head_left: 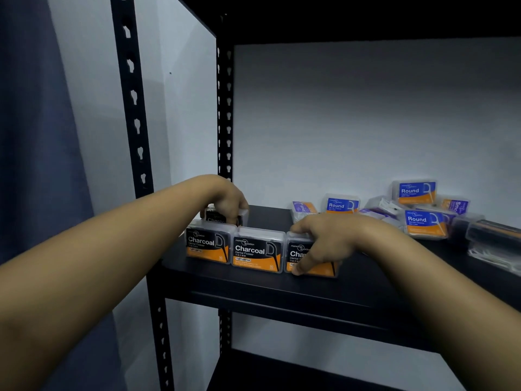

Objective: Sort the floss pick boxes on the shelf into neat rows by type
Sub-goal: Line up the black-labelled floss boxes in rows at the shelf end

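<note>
Standing along the near left edge of the black shelf (282, 286): three Charcoal boxes (257, 251) in a row; right hand (324, 241) grasps the rightmost, left hand (229, 201) grips a fourth Charcoal box (215, 217) behind; Round boxes (424, 222) and purple boxes (303, 208) jumbled far right

Pale wall (352, 114) behind, blue-grey curtain (33, 136) at far left, perforated black upright post (132, 94) between.
</note>
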A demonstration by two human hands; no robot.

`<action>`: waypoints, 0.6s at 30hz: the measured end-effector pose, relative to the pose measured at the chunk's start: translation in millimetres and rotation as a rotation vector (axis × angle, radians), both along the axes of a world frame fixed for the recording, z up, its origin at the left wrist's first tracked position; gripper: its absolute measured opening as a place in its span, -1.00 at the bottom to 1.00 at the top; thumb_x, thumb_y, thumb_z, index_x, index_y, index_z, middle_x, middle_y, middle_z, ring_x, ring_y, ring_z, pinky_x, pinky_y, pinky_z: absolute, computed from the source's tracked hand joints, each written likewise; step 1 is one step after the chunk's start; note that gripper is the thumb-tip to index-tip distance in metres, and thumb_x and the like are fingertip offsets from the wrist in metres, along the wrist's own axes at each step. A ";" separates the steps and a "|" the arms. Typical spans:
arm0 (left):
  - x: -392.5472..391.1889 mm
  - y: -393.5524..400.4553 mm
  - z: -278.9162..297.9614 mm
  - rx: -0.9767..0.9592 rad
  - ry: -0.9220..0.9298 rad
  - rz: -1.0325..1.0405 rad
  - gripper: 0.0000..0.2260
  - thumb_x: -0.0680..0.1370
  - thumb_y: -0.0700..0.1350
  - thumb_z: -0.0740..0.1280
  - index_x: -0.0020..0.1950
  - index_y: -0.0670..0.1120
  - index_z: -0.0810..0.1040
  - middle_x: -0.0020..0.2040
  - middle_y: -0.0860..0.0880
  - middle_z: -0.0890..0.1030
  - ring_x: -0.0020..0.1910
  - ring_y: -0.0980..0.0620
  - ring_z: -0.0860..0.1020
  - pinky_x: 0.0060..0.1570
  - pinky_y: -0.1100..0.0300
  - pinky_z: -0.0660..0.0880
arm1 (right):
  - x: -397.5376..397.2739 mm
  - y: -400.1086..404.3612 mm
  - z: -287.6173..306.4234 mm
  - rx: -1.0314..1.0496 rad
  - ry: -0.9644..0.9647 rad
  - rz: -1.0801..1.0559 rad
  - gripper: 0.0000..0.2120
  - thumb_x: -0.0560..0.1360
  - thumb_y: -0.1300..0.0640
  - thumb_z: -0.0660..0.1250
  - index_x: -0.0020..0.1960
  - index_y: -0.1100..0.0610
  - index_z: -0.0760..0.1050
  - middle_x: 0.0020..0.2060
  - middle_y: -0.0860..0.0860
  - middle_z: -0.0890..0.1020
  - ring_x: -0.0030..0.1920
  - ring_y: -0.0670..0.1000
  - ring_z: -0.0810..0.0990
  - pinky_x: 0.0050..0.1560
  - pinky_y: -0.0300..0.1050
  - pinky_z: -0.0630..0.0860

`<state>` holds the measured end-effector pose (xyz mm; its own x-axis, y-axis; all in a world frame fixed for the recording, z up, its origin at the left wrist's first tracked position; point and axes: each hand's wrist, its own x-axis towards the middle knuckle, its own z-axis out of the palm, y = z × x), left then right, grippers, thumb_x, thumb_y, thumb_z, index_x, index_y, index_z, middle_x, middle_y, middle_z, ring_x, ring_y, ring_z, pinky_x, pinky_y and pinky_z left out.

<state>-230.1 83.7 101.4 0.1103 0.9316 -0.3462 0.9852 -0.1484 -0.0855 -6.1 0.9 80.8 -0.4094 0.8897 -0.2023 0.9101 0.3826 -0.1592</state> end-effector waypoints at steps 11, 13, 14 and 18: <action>-6.4 -11.7 25.1 0.114 -0.130 -0.009 -0.40 0.37 0.03 0.62 0.36 0.18 0.50 0.28 0.07 0.51 0.35 -0.12 0.48 0.25 -0.26 0.52 | 1.2 1.5 -3.3 0.007 0.013 -0.011 -0.47 0.31 -0.25 0.57 0.21 -0.13 0.53 0.09 -0.06 0.65 0.05 0.08 0.68 0.06 0.06 0.68; -8.9 -14.5 25.8 0.126 -0.078 -0.011 -0.45 0.41 0.01 0.60 0.35 0.18 0.51 0.30 0.06 0.56 0.32 -0.11 0.51 0.19 -0.24 0.56 | 0.8 1.2 -3.6 0.002 0.012 -0.015 -0.49 0.32 -0.24 0.57 0.19 -0.13 0.52 0.09 -0.06 0.64 0.06 0.09 0.68 0.07 0.06 0.68; -9.8 -15.5 24.2 0.122 -0.053 -0.007 -0.50 0.44 -0.01 0.57 0.34 0.17 0.52 0.30 0.04 0.57 0.31 -0.12 0.52 0.13 -0.21 0.60 | 0.2 0.7 -3.5 0.001 0.010 -0.015 -0.50 0.33 -0.23 0.57 0.19 -0.13 0.52 0.09 -0.06 0.64 0.06 0.09 0.67 0.08 0.07 0.67; -11.0 -16.9 18.3 0.102 -0.014 -0.023 -0.57 0.54 -0.08 0.49 0.38 0.10 0.51 0.33 -0.02 0.57 0.30 -0.12 0.54 -0.35 0.16 0.50 | -0.7 -1.1 -5.5 0.022 0.020 -0.008 -0.53 0.36 -0.20 0.56 0.18 -0.10 0.53 0.07 -0.06 0.66 0.06 0.07 0.67 0.12 0.08 0.65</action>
<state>-241.1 66.8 119.8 0.1361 0.9592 -0.2479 0.9829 -0.1621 -0.0876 -6.8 -0.2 75.3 -0.4065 0.8968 -0.1746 0.9096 0.3793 -0.1696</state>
